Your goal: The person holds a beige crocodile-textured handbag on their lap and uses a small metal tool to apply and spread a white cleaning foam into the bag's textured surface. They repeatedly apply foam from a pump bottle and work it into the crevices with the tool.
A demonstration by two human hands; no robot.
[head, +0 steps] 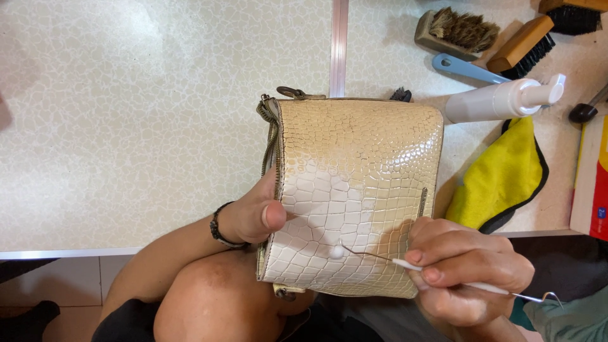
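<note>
Item: cream handbag (354, 190) with glossy crocodile-pattern embossing, held upright over the lap at the near edge of the tabletop (158, 126).

Left hand (256, 215): closed on the bag's left edge, thumb pressed flat on the front panel, fingers hidden behind the zip side. A dark beaded bracelet (218, 228) is worn on the wrist.

Right hand (465, 269): pinched shut round a thin white-handled wire tool (405, 264). Its tip is laid against the lower front of the bag, where a small white blob (337, 252) is seen; whether cream or a swab cannot be told.

State of work, as judged: a paler, whiter patch is shown on the lower middle of the panel, while the upper part is seen as yellower with dark marks in the creases. Treatment is judged to be partly done, with the upper panel and edges left.

Surroundings, placed from the bag: a white pump bottle (500, 98) is laid on its side just to the upper right; a yellow cloth (500, 177) is lying to the right; three brushes are set beyond the bottle, namely a worn bristle brush (456, 28), a wooden-backed black brush (522, 44) and a blue-handled one (465, 68).

Obstructions: none are seen between the tool and the panel; the bag's back is hidden.
</note>
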